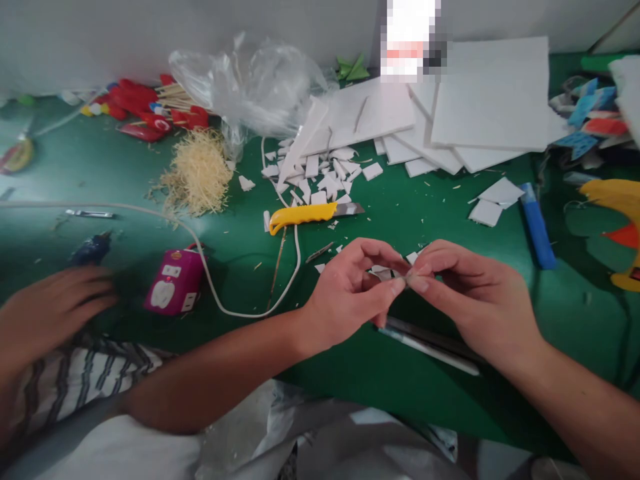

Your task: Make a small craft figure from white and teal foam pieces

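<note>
My left hand (353, 283) and my right hand (467, 287) meet above the green table, thumbs and forefingers pinched tip to tip. Something tiny and greyish seems to sit between the fingertips, too small to name. Small white scraps (383, 272) lie behind the fingers, partly hidden. Below the hands rests a long thin tool (435, 348) with a pale edge, its far end covered by my right hand. A yellow utility knife (305, 215), blade out, lies beyond my left hand, before a heap of white foam offcuts (330, 180).
White foam sheets (493, 93) are stacked behind, beside a clear plastic bag (265, 80). A white cable (203, 257) loops past a purple power adapter (175, 283). At left, another person's hand (60, 300) is by a dark blue object (93, 248). A blue stick-like item (537, 227) lies right.
</note>
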`<action>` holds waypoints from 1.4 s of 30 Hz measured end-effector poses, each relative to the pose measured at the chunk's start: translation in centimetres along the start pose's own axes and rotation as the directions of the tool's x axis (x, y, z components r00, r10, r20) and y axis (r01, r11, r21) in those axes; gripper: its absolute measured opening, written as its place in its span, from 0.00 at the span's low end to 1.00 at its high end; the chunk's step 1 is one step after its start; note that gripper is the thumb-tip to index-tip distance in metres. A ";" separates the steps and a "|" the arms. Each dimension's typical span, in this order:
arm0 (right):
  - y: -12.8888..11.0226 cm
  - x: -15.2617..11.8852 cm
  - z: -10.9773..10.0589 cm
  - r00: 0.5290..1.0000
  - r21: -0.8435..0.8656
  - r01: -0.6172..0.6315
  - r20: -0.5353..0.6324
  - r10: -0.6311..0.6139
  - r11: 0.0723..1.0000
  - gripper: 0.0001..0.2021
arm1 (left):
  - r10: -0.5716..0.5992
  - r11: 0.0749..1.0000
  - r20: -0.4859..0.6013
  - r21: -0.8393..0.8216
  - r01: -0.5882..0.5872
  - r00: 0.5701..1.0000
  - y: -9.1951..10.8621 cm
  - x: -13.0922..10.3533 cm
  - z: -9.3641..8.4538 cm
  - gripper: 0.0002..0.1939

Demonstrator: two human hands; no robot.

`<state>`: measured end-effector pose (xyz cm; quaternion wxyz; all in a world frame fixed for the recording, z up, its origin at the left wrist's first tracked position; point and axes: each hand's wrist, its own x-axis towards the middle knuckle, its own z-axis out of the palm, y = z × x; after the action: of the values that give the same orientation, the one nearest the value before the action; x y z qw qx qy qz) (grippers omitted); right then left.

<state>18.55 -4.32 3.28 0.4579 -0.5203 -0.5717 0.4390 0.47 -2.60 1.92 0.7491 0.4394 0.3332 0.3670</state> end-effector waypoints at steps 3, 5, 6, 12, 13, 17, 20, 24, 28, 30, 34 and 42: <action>0.0 -0.1 0.0 0.999 -0.006 -0.002 -0.039 0.002 1.000 0.05 | -0.081 0.993 0.008 -0.083 0.081 0.997 0.0 0.1 0.1 0.14; 0.0 -0.1 0.1 0.999 0.013 -0.008 -0.047 0.009 1.000 0.05 | -0.119 0.985 0.010 -0.125 0.119 0.993 0.0 0.2 0.3 0.16; 0.0 -0.1 0.1 0.999 0.030 -0.013 -0.043 0.014 0.999 0.04 | -0.132 0.980 0.014 -0.145 0.133 0.991 0.0 0.2 0.3 0.18; 0.1 0.0 0.4 0.999 0.125 -0.031 -0.014 0.033 0.992 0.05 | -0.157 0.964 -0.006 -0.217 0.152 0.988 0.0 0.5 0.4 0.17; 0.1 0.0 0.4 0.999 0.126 -0.029 -0.020 0.032 0.992 0.05 | -0.161 0.965 -0.022 -0.211 0.153 0.987 0.0 0.5 0.4 0.17; 0.2 0.0 0.3 0.999 0.104 -0.027 -0.041 0.031 0.994 0.04 | -0.165 0.971 -0.069 -0.189 0.150 0.984 0.0 0.4 0.3 0.16; 0.2 0.0 0.2 0.999 0.073 -0.028 -0.019 0.030 0.997 0.04 | -0.153 0.980 -0.099 -0.145 0.138 0.983 0.0 0.4 0.3 0.16; 0.2 0.0 0.2 0.996 0.074 -0.073 -0.041 0.076 0.995 0.03 | -0.096 0.992 -0.146 -0.094 0.083 0.985 0.2 0.5 0.2 0.15; 0.4 0.0 0.1 0.996 0.042 -0.059 -0.067 0.062 0.997 0.04 | -0.053 0.996 -0.158 -0.076 0.042 0.986 0.1 0.5 0.0 0.13; 0.5 -0.1 0.0 0.999 0.003 -0.011 -0.049 0.011 1.000 0.03 | -0.049 0.996 -0.153 -0.075 0.038 0.987 0.0 0.5 0.0 0.13; 0.5 -0.4 -0.2 0.992 -0.147 0.111 -0.041 -0.118 0.983 0.05 | -0.035 0.995 -0.148 -0.098 0.021 0.988 -0.2 0.5 -0.1 0.15; 0.6 0.0 -0.2 0.978 -0.286 0.203 0.019 -0.207 0.936 0.04 | -0.027 0.996 -0.144 -0.088 0.015 0.989 -0.2 0.5 0.0 0.17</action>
<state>18.86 -4.28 2.73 0.4245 -0.5212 -0.6775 0.2985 0.71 -2.25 1.67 0.7452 0.3750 0.3751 0.4042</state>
